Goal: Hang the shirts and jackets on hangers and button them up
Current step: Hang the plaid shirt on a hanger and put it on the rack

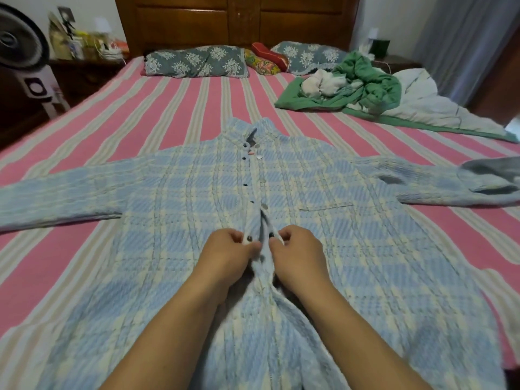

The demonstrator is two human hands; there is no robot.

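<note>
A light blue and cream plaid shirt (183,198) lies flat, front up, on the bed with both sleeves spread out. Its front placket carries a row of dark buttons (249,238), and the upper ones look fastened. My left hand (229,253) pinches the left placket edge beside a dark button. My right hand (295,253) pinches the right placket edge opposite it, next to another dark button (271,235). The two edges are slightly apart between my hands. No hanger is visible; the collar area shows only a small dark tag.
The bed (168,108) has a pink and beige striped sheet. A green garment pile (360,80) with white clothes lies at the back right. Pillows (197,61) line the wooden headboard. A fan (19,46) and cluttered nightstand stand left.
</note>
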